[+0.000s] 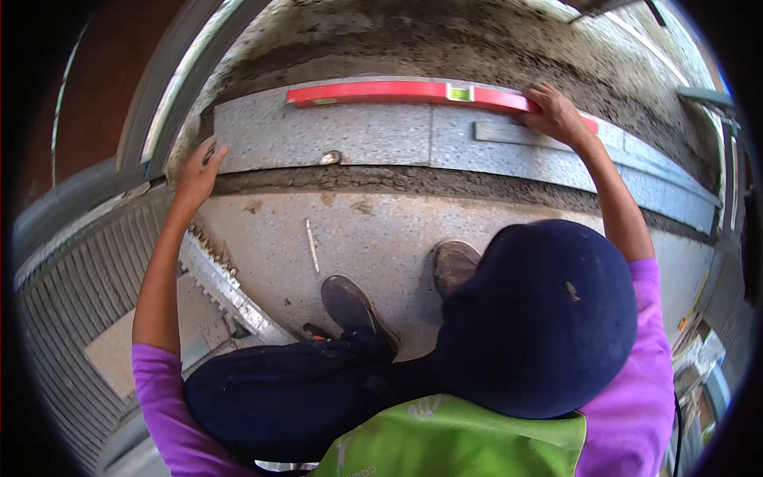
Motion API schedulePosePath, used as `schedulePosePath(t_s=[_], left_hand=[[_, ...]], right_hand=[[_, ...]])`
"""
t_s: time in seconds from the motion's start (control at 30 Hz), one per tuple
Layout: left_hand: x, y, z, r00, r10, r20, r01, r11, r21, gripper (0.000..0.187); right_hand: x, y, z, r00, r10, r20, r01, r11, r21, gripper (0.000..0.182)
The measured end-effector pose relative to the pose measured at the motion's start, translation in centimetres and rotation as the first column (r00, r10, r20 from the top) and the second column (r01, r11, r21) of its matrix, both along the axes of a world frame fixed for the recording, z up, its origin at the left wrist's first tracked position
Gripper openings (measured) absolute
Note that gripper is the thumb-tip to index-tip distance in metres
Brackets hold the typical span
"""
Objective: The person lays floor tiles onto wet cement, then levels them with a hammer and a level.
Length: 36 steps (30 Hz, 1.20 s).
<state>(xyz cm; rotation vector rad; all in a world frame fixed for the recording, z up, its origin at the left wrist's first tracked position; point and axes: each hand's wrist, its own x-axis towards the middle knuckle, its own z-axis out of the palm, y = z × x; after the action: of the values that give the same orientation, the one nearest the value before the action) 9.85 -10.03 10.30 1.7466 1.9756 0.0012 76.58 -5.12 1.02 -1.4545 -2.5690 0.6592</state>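
Note:
My right hand (pixel 554 117) grips a red spirit level (pixel 373 92) near its right end. The level lies lengthwise along the back of a grey speckled slab (pixel 318 131), its green vial facing up. Under my right wrist, a flat grey bar (pixel 494 132) rests on the same slab. My left hand (pixel 197 176) is at the slab's left end, thumb and fingers apart, with no tool in it; whether it touches the edge is hard to tell. A small pale lump (pixel 331 157) sits at the slab's front edge.
Wet mortar (pixel 358 181) runs along the slab's front, and rough mortar (pixel 350 60) lies behind it. My shoes (pixel 358 304) stand on a lower speckled slab (pixel 397 219) beside a thin white stick (pixel 311 245). A toothed metal strip (pixel 238 298) lies left. Ribbed flooring (pixel 71 294) spreads lower left.

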Motion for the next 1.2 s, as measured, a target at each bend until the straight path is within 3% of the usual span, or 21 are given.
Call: schedulePosePath(t_s=[0.03, 0.1, 0.2, 0.33, 0.43, 0.57, 0.6, 0.7, 0.9, 1.0, 1.2], left_hand=[[0.0, 0.0, 0.1, 1.0, 0.007, -0.012, -0.007, 1.0, 0.005, 0.068], [-0.7, -0.2, 0.1, 1.0, 0.007, -0.004, -0.007, 1.0, 0.018, 0.068], [-2.2, -0.8, -0.6, 1.0, 0.012, 0.009, -0.012, 1.0, 0.017, 0.069], [-2.7, -1.2, -0.9, 0.999, 0.046, 0.012, -0.046, 0.999, 0.02, 0.067], [-2.8, -1.5, -0.2, 0.997, 0.069, 0.024, -0.069, 0.998, 0.001, 0.069], [-3.7, -2.1, -0.3, 0.995, 0.096, 0.026, -0.096, 0.995, 0.002, 0.073], [-3.8, -2.3, -0.3, 0.995, 0.093, 0.025, -0.093, 0.996, 0.004, 0.073], [-4.3, -2.8, -0.4, 0.995, 0.099, -0.026, -0.1, 0.995, -0.022, 0.067], [-5.8, -3.4, -1.6, 0.995, 0.082, 0.048, -0.081, 0.996, -0.022, 0.066], [-6.0, -3.2, -2.0, 0.996, 0.064, 0.063, -0.063, 0.998, -0.029, 0.066], [-4.6, -2.8, -1.8, 0.992, 0.096, 0.086, -0.091, 0.994, -0.056, 0.069]], right_hand=[[-0.1, 0.4, 0.0, 0.999, 0.019, 0.036, -0.017, 0.999, -0.05, 0.031], [-0.8, 0.2, -0.2, 0.998, 0.006, -0.068, -0.006, 1.0, 0.005, 0.027], [-3.5, 0.4, 1.0, 0.999, -0.024, -0.022, 0.022, 0.998, -0.064, 0.029], [-8.3, 0.9, 1.1, 0.993, 0.023, -0.117, -0.028, 0.999, -0.041, 0.03], [-11.9, 1.3, 0.3, 0.977, 0.089, -0.195, -0.088, 0.996, 0.013, 0.03], [-15.8, 1.2, -0.4, 0.979, 0.118, -0.169, -0.114, 0.993, 0.031, 0.026], [-16.6, 1.0, -0.4, 0.968, 0.143, -0.206, -0.123, 0.986, 0.109, 0.026], [-18.5, 0.8, 0.0, 0.981, 0.08, -0.175, -0.073, 0.996, 0.046, 0.025], [-19.5, 1.2, -0.8, 0.985, 0.065, -0.161, -0.055, 0.996, 0.069, 0.023], [-19.7, 1.5, 0.0, 0.987, 0.023, -0.157, -0.026, 1.0, -0.018, 0.024], [-19.4, 2.3, 0.4, 1.0, 0.021, -0.003, -0.021, 0.996, -0.091, 0.032]])
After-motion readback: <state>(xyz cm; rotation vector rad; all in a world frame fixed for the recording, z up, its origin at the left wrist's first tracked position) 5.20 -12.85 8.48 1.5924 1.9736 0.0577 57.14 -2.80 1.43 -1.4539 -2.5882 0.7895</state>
